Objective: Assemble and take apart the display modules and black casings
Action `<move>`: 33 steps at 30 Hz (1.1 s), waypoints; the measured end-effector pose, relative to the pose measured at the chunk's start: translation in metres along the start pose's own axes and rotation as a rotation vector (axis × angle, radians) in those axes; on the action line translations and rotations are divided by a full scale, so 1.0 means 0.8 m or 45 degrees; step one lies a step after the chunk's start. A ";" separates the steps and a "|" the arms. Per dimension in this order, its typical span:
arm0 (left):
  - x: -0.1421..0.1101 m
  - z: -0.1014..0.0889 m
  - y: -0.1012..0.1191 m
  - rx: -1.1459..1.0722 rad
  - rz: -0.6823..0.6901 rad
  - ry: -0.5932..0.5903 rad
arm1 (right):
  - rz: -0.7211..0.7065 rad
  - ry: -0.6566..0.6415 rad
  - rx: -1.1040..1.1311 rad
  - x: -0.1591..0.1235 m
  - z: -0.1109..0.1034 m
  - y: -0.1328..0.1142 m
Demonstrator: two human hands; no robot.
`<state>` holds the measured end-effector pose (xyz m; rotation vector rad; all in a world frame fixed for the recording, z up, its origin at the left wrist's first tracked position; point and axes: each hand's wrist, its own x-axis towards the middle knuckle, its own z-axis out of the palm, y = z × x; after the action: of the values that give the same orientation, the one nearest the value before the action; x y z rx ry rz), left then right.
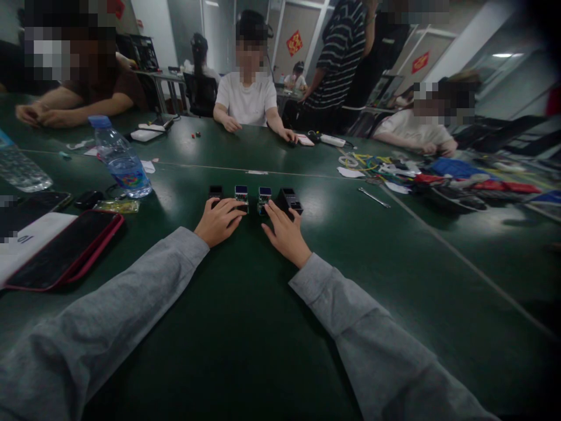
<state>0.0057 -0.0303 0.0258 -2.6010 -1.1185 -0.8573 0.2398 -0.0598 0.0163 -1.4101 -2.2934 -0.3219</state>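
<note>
A row of small handheld electronic devices lies on the dark green table in front of me. At its left end is a black-cased device (215, 190), beside a bare circuit board with a small screen (241, 191). My left hand (220, 221) rests across these two, fingers stretched out and covering their lower parts. Right of them are a second board with a screen (265, 192) and another black-cased device (288, 194). Over this pair lies my right hand (286, 229), fingers spread, touching their lower parts. Neither hand grasps anything visibly.
Left of me are a water bottle (120, 158), a phone in a red case (65, 248) and a white box (26, 240). To the right lie a metal wrench (374, 197) and a heap of cables and tools (460, 178). Several people sit around the table.
</note>
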 end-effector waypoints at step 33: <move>-0.001 0.003 -0.012 -0.018 -0.311 0.128 | 0.399 0.187 0.021 -0.002 0.017 0.021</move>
<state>-0.0003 -0.0235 0.0228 -2.4347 -1.4248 -1.0351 0.2524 -0.0479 0.0029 -1.6489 -1.9186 -0.2963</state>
